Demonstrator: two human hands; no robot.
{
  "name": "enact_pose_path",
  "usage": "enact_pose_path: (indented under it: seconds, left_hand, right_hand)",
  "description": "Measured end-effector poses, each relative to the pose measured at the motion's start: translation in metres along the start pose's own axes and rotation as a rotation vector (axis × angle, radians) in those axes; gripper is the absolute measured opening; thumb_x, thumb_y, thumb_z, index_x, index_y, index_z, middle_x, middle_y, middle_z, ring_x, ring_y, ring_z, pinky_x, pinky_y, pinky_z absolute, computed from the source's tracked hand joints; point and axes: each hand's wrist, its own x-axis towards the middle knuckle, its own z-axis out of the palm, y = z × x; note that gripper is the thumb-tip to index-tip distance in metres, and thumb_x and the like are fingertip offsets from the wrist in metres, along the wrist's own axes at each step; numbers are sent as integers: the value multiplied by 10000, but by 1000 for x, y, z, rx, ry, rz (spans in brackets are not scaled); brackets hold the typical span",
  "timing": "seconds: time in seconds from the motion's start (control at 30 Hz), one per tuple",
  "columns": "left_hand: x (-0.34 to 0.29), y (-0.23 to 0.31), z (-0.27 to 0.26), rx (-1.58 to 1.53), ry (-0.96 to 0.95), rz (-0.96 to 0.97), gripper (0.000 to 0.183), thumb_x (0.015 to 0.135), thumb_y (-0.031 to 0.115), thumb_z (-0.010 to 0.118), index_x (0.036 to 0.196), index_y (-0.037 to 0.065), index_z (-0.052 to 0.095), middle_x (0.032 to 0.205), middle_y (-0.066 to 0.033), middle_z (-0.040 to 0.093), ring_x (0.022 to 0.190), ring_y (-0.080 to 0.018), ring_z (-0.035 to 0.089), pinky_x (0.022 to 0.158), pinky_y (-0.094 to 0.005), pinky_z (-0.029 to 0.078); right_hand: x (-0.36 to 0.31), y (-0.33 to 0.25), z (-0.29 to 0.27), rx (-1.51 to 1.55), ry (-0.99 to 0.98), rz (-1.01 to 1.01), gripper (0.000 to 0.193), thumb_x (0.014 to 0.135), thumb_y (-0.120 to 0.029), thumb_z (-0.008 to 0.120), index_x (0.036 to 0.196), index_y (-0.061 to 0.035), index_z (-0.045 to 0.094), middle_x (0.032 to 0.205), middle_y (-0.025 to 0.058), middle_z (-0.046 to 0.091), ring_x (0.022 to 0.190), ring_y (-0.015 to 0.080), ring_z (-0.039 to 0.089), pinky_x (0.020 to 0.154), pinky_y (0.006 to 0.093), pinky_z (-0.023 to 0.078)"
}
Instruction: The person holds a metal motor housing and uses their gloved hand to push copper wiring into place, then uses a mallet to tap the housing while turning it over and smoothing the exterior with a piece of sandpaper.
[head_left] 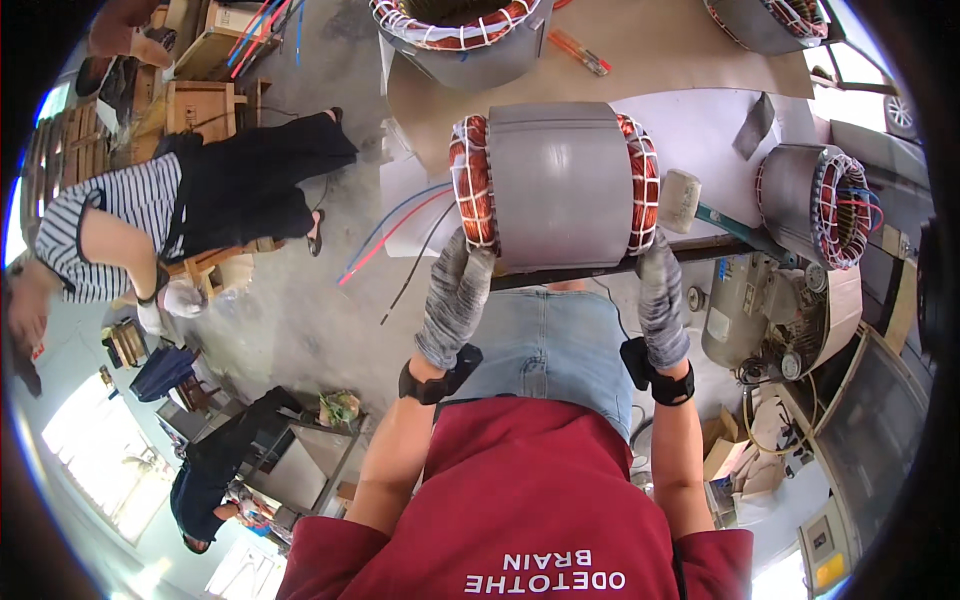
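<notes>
A grey motor stator (pixel 562 185) with copper windings laced in white cord lies on its side at the near edge of the workbench. My left hand (pixel 455 300), in a grey knit glove, grips its left end from below, by the winding. At the opposite end my right hand (pixel 661 300), gloved alike, holds the lower rim of the winding. The fingertips of both hands are partly hidden by the stator. Blue, red and black lead wires (pixel 398 228) trail from the left winding over the bench edge. Just right of the stator lies a mallet (pixel 681 200) with a pale head.
Further stators stand on the bench (pixel 690 75): one far left (pixel 462 45), one at the right (pixel 812 205), one far right (pixel 768 22). An orange tool (pixel 580 52) lies between. An air compressor (pixel 740 315) sits below right. Two people (pixel 130 205) work off to the left.
</notes>
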Motion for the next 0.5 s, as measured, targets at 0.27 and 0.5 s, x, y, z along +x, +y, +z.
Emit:
enact_pose_path:
  seconds: [0.27,0.5]
  left_hand:
    - [-11,-8,7,-136,34,11,262,843,260,470,942,23,521,707,-24,513,651,-109,448,585,-254,389]
    - [-15,2,6,-151,19,9,308,843,269,477,1025,24,521,681,12,495,604,-62,397,560,-224,364]
  right_hand:
    - [-8,-12,1,-110,35,-92,287,860,-182,494,1073,9,502,945,52,544,832,111,499,747,247,416]
    - [-13,-15,-3,3,23,-35,285,856,-151,500,1094,5,496,961,50,555,840,97,503,754,238,418]
